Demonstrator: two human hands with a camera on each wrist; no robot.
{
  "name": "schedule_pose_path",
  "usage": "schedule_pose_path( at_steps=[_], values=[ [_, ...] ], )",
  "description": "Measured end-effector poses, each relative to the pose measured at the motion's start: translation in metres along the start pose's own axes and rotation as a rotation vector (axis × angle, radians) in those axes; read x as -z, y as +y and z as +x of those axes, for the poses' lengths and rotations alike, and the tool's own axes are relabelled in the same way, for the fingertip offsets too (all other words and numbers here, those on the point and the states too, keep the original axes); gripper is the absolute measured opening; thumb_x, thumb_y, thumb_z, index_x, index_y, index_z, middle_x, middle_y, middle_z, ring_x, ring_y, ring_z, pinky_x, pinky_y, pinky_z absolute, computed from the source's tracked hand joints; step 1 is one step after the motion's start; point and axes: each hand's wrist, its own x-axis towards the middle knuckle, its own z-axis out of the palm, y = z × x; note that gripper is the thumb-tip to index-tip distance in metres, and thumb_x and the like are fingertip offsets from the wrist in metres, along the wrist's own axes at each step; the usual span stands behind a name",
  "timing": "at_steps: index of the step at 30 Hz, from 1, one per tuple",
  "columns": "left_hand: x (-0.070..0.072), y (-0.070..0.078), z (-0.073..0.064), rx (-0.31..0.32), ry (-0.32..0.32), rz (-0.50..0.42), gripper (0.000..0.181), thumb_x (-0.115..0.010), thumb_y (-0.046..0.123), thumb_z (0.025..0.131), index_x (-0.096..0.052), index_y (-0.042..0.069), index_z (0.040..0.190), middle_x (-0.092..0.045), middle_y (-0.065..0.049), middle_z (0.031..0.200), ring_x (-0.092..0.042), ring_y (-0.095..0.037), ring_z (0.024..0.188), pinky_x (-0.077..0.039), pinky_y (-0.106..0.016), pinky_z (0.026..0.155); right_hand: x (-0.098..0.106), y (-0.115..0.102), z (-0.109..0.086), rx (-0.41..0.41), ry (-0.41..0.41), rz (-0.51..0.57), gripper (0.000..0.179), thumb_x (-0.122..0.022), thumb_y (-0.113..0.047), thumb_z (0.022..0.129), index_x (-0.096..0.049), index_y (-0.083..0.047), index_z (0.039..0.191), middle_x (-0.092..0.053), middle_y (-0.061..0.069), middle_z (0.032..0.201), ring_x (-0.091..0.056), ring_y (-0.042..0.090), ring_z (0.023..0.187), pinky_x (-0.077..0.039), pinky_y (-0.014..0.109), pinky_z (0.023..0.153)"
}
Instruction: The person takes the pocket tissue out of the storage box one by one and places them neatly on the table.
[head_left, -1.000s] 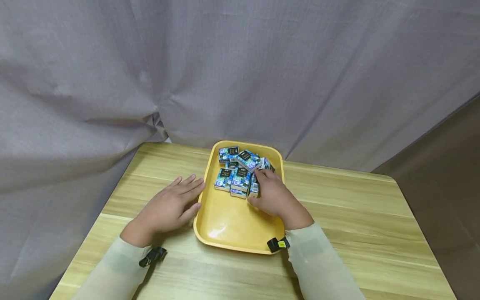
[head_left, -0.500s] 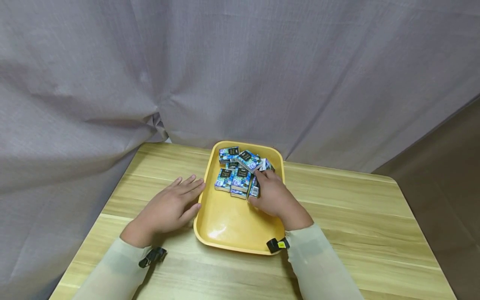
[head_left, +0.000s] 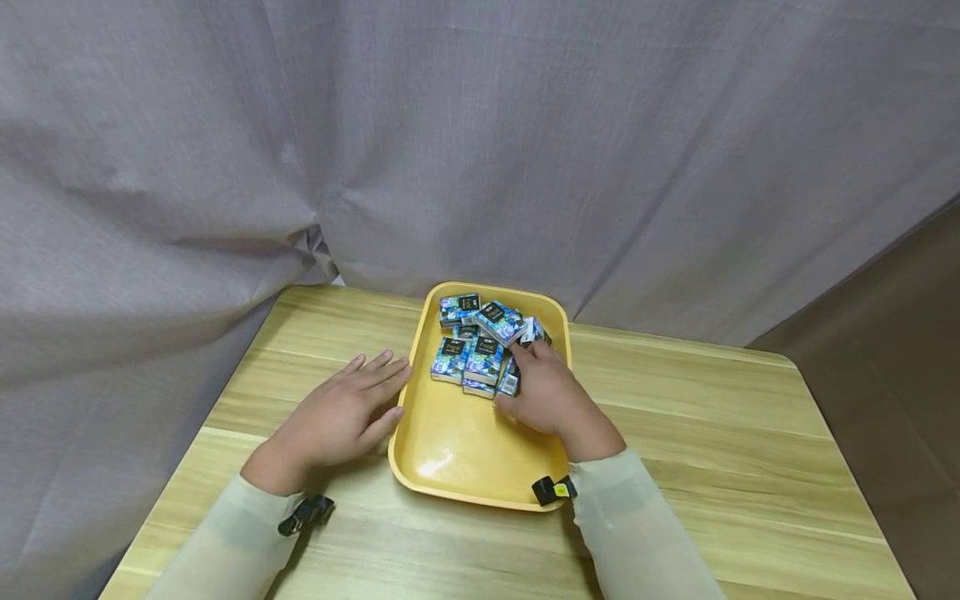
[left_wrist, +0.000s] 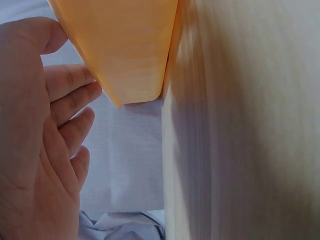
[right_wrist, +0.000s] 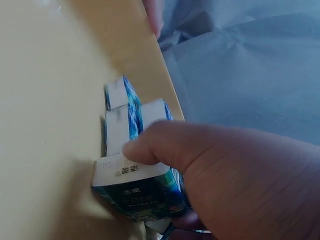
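Several small tissue packs (head_left: pixel 483 357) with blue flower print and black labels lie heaped in the far half of a yellow tray (head_left: pixel 480 450). My right hand (head_left: pixel 551 387) reaches into the tray and grips one tissue pack (right_wrist: pixel 145 197) at the heap's right side. In the right wrist view the thumb lies on that pack's white end, and a finger shows below; the other fingers are hidden. My left hand (head_left: pixel 337 412) is spread with straight fingers at the tray's left side. Its fingertips touch the rim, as the left wrist view also shows.
The tray stands on a light wooden table (head_left: pixel 690 433). Behind the table hangs a grey curtain (head_left: pixel 480 150), bunched at the back left corner. Black straps (head_left: pixel 306 512) sit on both wrists over pale sleeves.
The tray and its packs have shifted very slightly to the right in the head view. The pack at my right hand has tilted a little. The left hand stays in place.
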Motion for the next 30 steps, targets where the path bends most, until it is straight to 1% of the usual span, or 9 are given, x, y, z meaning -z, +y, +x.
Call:
schedule_pose_path(
  at_steps=[6,9,13,18,25,30],
  values=[
    [0.0009,0.0007,0.0003,0.002,-0.011,0.002,0.064,-0.059,0.045,0.116,-0.050,0.013,0.171,-0.050,-0.005,0.176,-0.040,-0.029,0.169,-0.028,-0.059,0.142,0.0005,-0.0005,0.0000,0.007,0.015,-0.008,0.103,-0.085,-0.045,0.091,-0.041,0.000,0.173,-0.056,0.026,0.153,-0.055,0.042,0.138,-0.053,0.056,0.121],
    [0.0013,0.0006,0.0002,0.003,-0.014,0.000,0.065,-0.058,0.046,0.116,-0.050,0.013,0.171,-0.050,-0.005,0.176,-0.039,-0.029,0.169,-0.028,-0.058,0.142,0.0001,-0.0007,0.0001,0.002,0.013,-0.008,0.105,-0.086,-0.046,0.090,-0.040,-0.001,0.173,-0.056,0.026,0.154,-0.055,0.041,0.139,-0.053,0.055,0.122],
    [0.0011,-0.0002,0.0000,-0.004,-0.008,-0.001,0.065,-0.057,0.047,0.116,-0.050,0.013,0.171,-0.050,-0.006,0.176,-0.039,-0.029,0.169,-0.028,-0.059,0.142,0.0003,-0.0008,-0.0001,-0.002,0.013,0.006,0.104,-0.087,-0.046,0.089,-0.042,-0.003,0.173,-0.055,0.025,0.156,-0.055,0.042,0.141,-0.053,0.057,0.123],
    [-0.0003,-0.0019,0.0002,-0.013,-0.005,0.001,0.065,-0.054,0.048,0.117,-0.049,0.013,0.171,-0.050,-0.005,0.176,-0.040,-0.029,0.169,-0.028,-0.059,0.141,0.0017,-0.0014,-0.0012,-0.002,0.016,0.031,0.101,-0.087,-0.043,0.088,-0.045,-0.003,0.171,-0.057,0.024,0.154,-0.056,0.042,0.139,-0.054,0.058,0.120],
    [0.0020,0.0001,0.0003,-0.005,-0.016,-0.010,0.066,-0.054,0.048,0.116,-0.050,0.012,0.171,-0.050,-0.005,0.176,-0.039,-0.029,0.170,-0.027,-0.058,0.142,0.0026,-0.0011,-0.0024,-0.018,0.001,0.059,0.103,-0.090,-0.041,0.086,-0.045,-0.004,0.171,-0.055,0.022,0.160,-0.053,0.041,0.145,-0.053,0.058,0.123],
    [0.0017,0.0003,0.0003,-0.008,-0.013,-0.012,0.066,-0.055,0.048,0.116,-0.050,0.011,0.171,-0.050,-0.007,0.176,-0.039,-0.029,0.170,-0.027,-0.058,0.142,0.0056,0.0002,-0.0031,-0.017,-0.007,0.092,0.104,-0.091,-0.037,0.083,-0.045,-0.004,0.170,-0.051,0.021,0.166,-0.050,0.043,0.153,-0.049,0.059,0.128]
  ],
)
